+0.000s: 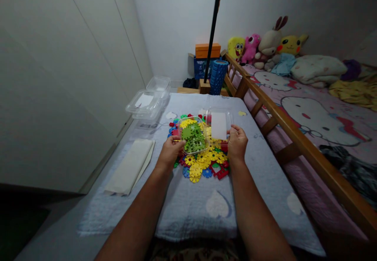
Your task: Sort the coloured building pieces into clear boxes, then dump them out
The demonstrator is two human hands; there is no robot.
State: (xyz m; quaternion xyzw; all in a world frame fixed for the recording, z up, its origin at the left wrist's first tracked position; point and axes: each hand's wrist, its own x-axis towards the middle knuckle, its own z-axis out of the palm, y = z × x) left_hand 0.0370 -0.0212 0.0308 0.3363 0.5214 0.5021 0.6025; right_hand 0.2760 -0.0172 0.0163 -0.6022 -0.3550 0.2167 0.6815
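My left hand (172,151) grips the near left edge of a clear plastic box (196,152). Inside it lie green toy pieces (193,137), with yellow flower-shaped ones towards the back. In my right hand (237,142) is the edge of a clear plastic lid (209,116), tilted up beside the box. A white label (218,125) shows on the lid; I cannot tell whether lid and box are joined. Beneath both spreads a pile of flower-shaped interlocking pieces (203,158), in yellow, red, blue and green. A red square-framed piece (219,170) lies at the pile's near right.
Clear plastic boxes (147,103) stand at the table's back left. A folded pale sheet (129,166) lies at the left on the cloth-covered table (194,210). A wooden bed rail (275,123) runs along the right, and a black pole (212,33) rises behind.
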